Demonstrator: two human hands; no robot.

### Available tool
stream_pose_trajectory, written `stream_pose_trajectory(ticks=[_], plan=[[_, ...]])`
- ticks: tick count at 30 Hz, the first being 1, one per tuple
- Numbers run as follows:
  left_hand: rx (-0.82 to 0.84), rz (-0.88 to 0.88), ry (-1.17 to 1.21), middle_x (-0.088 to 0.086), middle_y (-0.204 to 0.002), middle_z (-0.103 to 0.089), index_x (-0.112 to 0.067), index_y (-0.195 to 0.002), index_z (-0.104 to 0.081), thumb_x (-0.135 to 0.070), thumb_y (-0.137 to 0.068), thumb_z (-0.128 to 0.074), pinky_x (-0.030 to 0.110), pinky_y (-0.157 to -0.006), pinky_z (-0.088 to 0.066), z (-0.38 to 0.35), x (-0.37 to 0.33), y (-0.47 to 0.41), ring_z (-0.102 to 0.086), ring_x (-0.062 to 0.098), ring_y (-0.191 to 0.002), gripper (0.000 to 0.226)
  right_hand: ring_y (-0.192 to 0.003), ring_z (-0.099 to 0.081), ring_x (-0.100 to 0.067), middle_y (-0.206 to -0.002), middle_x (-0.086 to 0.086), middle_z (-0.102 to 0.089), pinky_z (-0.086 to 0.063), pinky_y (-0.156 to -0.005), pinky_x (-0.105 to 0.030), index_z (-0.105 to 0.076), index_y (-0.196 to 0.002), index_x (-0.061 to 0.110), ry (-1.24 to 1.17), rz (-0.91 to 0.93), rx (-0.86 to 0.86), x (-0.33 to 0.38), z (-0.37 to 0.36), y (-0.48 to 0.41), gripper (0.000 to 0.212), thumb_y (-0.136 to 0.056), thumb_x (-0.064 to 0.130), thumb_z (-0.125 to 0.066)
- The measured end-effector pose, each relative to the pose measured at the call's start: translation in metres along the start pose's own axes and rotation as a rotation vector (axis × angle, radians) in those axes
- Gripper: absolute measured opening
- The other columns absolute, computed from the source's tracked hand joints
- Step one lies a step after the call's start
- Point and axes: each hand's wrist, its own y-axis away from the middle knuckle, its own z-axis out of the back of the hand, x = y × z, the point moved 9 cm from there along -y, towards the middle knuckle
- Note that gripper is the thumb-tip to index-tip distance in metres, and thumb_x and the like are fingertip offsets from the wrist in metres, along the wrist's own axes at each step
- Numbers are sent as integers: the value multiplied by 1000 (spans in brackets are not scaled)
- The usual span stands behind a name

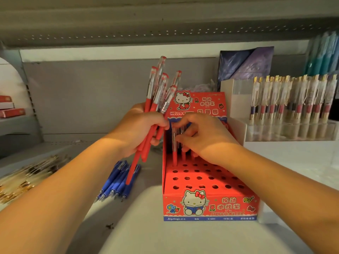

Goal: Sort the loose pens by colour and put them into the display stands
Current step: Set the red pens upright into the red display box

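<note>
Here the pale shelf point(139, 235) runs under both forearms, closed in by a grey back panel and another shelf overhead. The red display stand point(211, 208) sits directly beneath the right hand point(201, 136), its back card rising behind the knuckles. A clear stand of gold-clipped pens point(293, 132) is off to that hand's right.

The left hand point(141, 129) hovers just left of the right one, knuckles almost meeting, its fingers wrapped round a bundle of red pens point(156, 94). Their long axes run steeply upward, caps fanning above the fist and tips hanging below it. The right hand, nearer the stand, has its fingers curled down and pinches one red pen point(174, 154) standing upright in the back row.

Empty holes point(199, 178) lie below that hand, toward the person, so the next pen likely crosses rightward from the bundle. Blue pens point(115, 182) lie flat under the left fist.
</note>
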Motion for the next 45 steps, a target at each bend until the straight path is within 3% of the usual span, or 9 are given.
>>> stream_pose_trajectory(ticks=[3,7,11,14,21,28,35,41,45], plan=[[32,11,-17,22,-74,-57,-13,-62,-66,-5,-60,-66,24,-39,-33,-4,0,1,-46,23,-50,8,-56,-69,-8,-70,0,-70,-53,-50,-22,-62,-86,36,-3,-17,23,1,1,1,24,-86,14,-69],[73,2,-29,20,-69,-58,-5,-75,-61,5,-73,-66,23,-40,-33,-9,-1,2,-45,22,-49,11,-55,-59,10,-64,14,-65,-39,-50,-5,-72,-96,36,55,-16,-42,4,14,-1,15,-87,24,-68],[140,0,-42,13,-63,-61,-2,-79,-59,9,-81,-61,22,-41,-33,-17,-2,4,-44,20,-48,12,-54,-59,-14,-79,-7,-70,-45,-40,-24,-63,-122,23,-474,-171,-197,-5,35,-2,35,-88,14,-67],[194,31,-40,21,-71,-55,-7,-71,-64,1,-71,-66,23,-41,-32,-23,0,7,-42,22,-51,9,-68,-69,-15,-94,-6,-74,-52,-48,-26,-61,-117,20,-831,-192,-181,-1,33,1,28,-91,12,-66],[270,72,-26,13,-72,-67,-5,-86,-62,-1,-75,-65,22,-40,-34,-31,3,12,-47,17,-50,13,-63,-69,-15,-80,-2,-74,-54,-56,-23,-61,-107,11,-1020,-136,-196,5,38,4,17,-92,3,-61],[47,45,52,24,-86,-65,-4,-83,-59,7,-84,-59,23,-45,-26,-15,0,6,-36,15,-47,12,-53,-67,-13,-78,-2,-69,-52,-45,-22,-54,-110,13,-594,-83,-327,-1,55,3,31,-86,4,-71],[55,47,25,20,-91,-53,-3,-87,-59,7,-79,-62,25,-46,-25,-15,4,4,-34,18,-51,13,-46,-63,-13,-69,18,-60,-56,-41,-38,-47,-86,59,-294,11,-247,1,35,5,61,-74,12,-84],[117,33,20,22,-83,-55,-3,-86,-60,6,-79,-62,23,-42,-28,-20,5,5,-38,18,-49,12,-47,-61,-10,-72,25,-57,-55,-39,-36,-46,-85,61,-201,53,-285,5,34,7,62,-70,17,-87],[115,37,30,18,-77,-60,-5,-85,-59,4,-86,-60,21,-41,-29,-20,6,5,-39,16,-47,9,-51,-57,1,-65,13,-53,-48,-38,-18,-47,-94,47,-112,82,-376,9,40,10,56,-66,22,-89]])
